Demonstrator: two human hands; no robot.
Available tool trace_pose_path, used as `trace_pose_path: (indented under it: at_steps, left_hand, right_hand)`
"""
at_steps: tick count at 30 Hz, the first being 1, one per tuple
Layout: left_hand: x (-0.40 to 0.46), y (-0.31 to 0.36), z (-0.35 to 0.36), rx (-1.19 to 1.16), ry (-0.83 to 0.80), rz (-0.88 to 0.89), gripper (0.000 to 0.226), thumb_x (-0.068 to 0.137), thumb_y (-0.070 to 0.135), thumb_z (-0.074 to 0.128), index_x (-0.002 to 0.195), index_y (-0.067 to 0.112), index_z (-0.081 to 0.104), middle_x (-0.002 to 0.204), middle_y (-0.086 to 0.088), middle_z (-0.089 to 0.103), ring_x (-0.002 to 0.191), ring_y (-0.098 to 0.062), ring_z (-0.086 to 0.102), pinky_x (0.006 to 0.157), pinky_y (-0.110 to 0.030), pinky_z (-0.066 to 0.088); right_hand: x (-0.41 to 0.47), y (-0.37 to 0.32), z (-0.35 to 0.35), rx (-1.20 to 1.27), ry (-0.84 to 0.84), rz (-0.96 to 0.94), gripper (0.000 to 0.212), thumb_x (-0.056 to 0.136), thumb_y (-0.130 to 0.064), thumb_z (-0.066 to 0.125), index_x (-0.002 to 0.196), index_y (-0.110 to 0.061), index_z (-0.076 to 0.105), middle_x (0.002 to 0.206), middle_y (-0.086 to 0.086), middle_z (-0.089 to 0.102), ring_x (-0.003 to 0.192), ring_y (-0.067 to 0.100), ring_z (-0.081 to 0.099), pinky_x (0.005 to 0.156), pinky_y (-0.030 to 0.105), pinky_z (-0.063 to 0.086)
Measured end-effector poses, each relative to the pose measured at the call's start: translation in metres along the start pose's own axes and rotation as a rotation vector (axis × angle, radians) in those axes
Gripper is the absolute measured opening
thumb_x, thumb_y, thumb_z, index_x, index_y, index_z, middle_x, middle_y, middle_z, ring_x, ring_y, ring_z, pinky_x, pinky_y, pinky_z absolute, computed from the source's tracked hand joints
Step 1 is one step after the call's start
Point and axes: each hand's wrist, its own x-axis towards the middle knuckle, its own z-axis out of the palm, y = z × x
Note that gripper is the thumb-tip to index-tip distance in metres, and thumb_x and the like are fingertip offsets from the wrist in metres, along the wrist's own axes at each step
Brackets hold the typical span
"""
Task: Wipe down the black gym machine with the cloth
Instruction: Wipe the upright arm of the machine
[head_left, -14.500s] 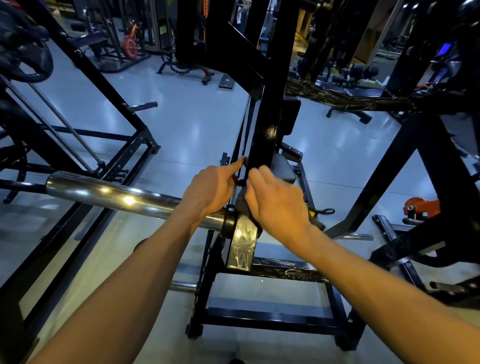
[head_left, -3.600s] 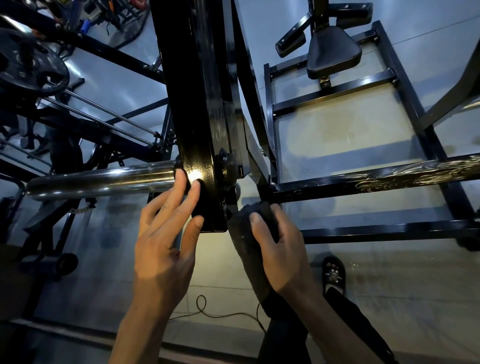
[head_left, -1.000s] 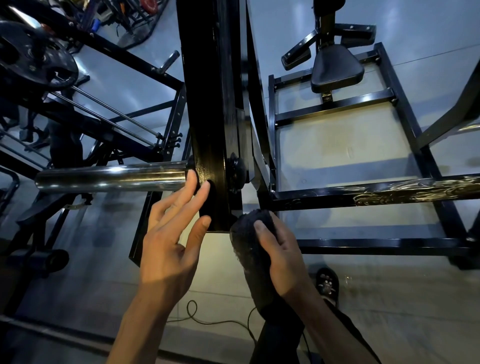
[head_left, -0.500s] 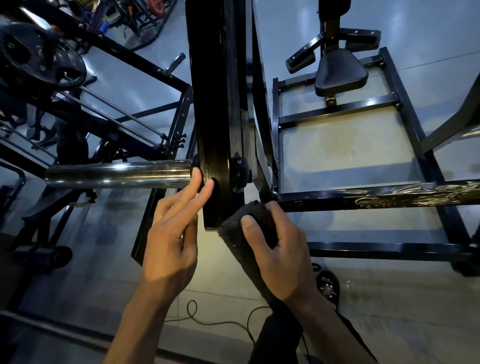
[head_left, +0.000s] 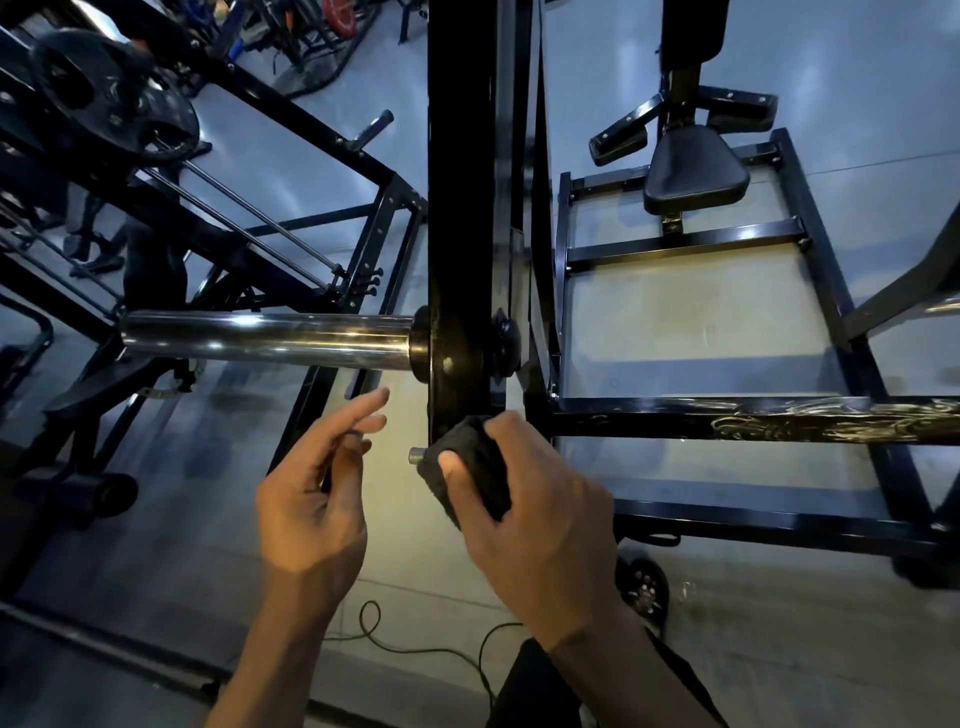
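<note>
The black gym machine's lever arm (head_left: 460, 208) runs down the middle of the view, with a chrome weight sleeve (head_left: 265, 338) sticking out to its left. My right hand (head_left: 540, 519) grips a dark cloth (head_left: 467, 467) and presses it against the bottom end of that arm. My left hand (head_left: 311, 499) hovers just left of the arm's lower end with its fingers loosely spread, touching nothing. A small metal peg (head_left: 414, 457) shows beside the cloth.
The machine's base frame (head_left: 727, 415) and black seat (head_left: 696, 176) lie to the right. Another black rack (head_left: 291, 171) with a weight plate (head_left: 109, 98) stands at the left. A thin cable (head_left: 410, 647) trails on the grey floor below my hands.
My left hand has come off the arm and drawn back to the left. My right hand has moved the cloth up onto the arm's bottom end.
</note>
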Motion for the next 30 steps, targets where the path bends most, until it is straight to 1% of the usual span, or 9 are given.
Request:
trace_pose_path:
  at_steps: [3, 6, 10, 16, 20, 22, 25, 28, 30]
  left_hand:
    - [0.000, 0.002, 0.002, -0.013, 0.020, -0.032, 0.038, 0.102, -0.008, 0.048, 0.129, 0.012, 0.065, 0.117, 0.003, 0.071, 0.112, -0.022, 0.068, 0.095, -0.044, 0.058]
    - [0.001, 0.003, 0.000, -0.020, 0.017, -0.026, 0.036, 0.104, -0.003, 0.047, 0.130, 0.014, 0.066, 0.117, 0.002, 0.071, 0.111, -0.024, 0.068, 0.094, -0.046, 0.058]
    - [0.001, 0.003, -0.006, -0.024, 0.011, -0.059, 0.038, 0.103, -0.004, 0.047, 0.130, 0.017, 0.066, 0.120, 0.007, 0.071, 0.115, -0.018, 0.067, 0.097, -0.036, 0.058]
    - [0.001, 0.004, -0.001, -0.026, -0.011, -0.036, 0.038, 0.101, -0.005, 0.049, 0.129, 0.015, 0.066, 0.118, 0.009, 0.071, 0.112, -0.018, 0.068, 0.093, -0.030, 0.057]
    - [0.002, 0.005, -0.006, -0.034, 0.006, -0.024, 0.039, 0.102, -0.006, 0.047, 0.129, 0.016, 0.066, 0.118, 0.010, 0.071, 0.111, -0.017, 0.068, 0.092, -0.027, 0.057]
    - [0.001, 0.006, -0.005, -0.046, 0.023, -0.034, 0.040, 0.102, -0.007, 0.047, 0.126, 0.019, 0.066, 0.119, 0.012, 0.071, 0.110, -0.016, 0.068, 0.090, -0.025, 0.057]
    - [-0.001, 0.009, -0.002, -0.053, 0.027, -0.024, 0.041, 0.101, -0.008, 0.046, 0.126, 0.018, 0.065, 0.120, 0.014, 0.071, 0.109, -0.014, 0.068, 0.089, -0.023, 0.057]
    - [0.001, 0.009, -0.001, -0.066, 0.030, -0.023, 0.042, 0.101, -0.008, 0.047, 0.126, 0.020, 0.065, 0.120, 0.014, 0.071, 0.109, -0.013, 0.068, 0.088, -0.022, 0.057]
    - [0.002, 0.006, 0.000, -0.077, 0.035, -0.024, 0.040, 0.101, -0.008, 0.047, 0.127, 0.017, 0.065, 0.120, 0.010, 0.071, 0.109, -0.016, 0.068, 0.089, -0.025, 0.057]
  right_hand:
    - [0.001, -0.010, 0.015, -0.042, -0.037, -0.080, 0.023, 0.100, -0.047, 0.054, 0.111, -0.027, 0.051, 0.085, -0.012, 0.058, 0.065, 0.000, 0.052, 0.053, 0.013, 0.047]
    - [0.000, -0.009, 0.018, -0.021, -0.062, -0.077, 0.026, 0.099, -0.046, 0.059, 0.115, -0.028, 0.051, 0.089, -0.012, 0.061, 0.068, 0.001, 0.057, 0.055, 0.018, 0.053]
    - [-0.008, 0.004, 0.001, 0.050, -0.046, 0.003, 0.033, 0.096, -0.055, 0.053, 0.118, -0.031, 0.051, 0.096, -0.012, 0.067, 0.077, 0.003, 0.064, 0.062, 0.019, 0.059]
    - [0.013, -0.010, 0.011, -0.041, -0.111, -0.065, 0.029, 0.101, -0.053, 0.051, 0.119, -0.031, 0.050, 0.087, -0.014, 0.058, 0.066, 0.003, 0.056, 0.053, 0.016, 0.051]
    - [0.029, -0.006, 0.000, -0.047, -0.198, -0.150, 0.033, 0.099, -0.057, 0.048, 0.122, -0.033, 0.045, 0.089, -0.013, 0.060, 0.068, 0.002, 0.057, 0.058, 0.014, 0.051]
    - [0.057, -0.005, -0.008, -0.025, -0.151, -0.144, 0.036, 0.098, -0.056, 0.048, 0.124, -0.031, 0.049, 0.092, -0.011, 0.062, 0.071, 0.002, 0.058, 0.062, 0.016, 0.053]
    - [0.095, -0.004, -0.013, -0.037, 0.008, -0.150, 0.037, 0.100, -0.053, 0.053, 0.122, -0.023, 0.057, 0.092, -0.007, 0.065, 0.074, 0.004, 0.060, 0.064, 0.016, 0.051]
    - [0.064, -0.003, -0.008, -0.044, -0.115, -0.170, 0.037, 0.098, -0.055, 0.048, 0.124, -0.028, 0.050, 0.095, -0.008, 0.064, 0.075, 0.005, 0.062, 0.065, 0.026, 0.060]
    - [0.029, -0.004, -0.006, -0.073, -0.223, -0.216, 0.036, 0.098, -0.056, 0.045, 0.123, -0.031, 0.047, 0.094, -0.010, 0.064, 0.072, 0.004, 0.062, 0.062, 0.026, 0.060]
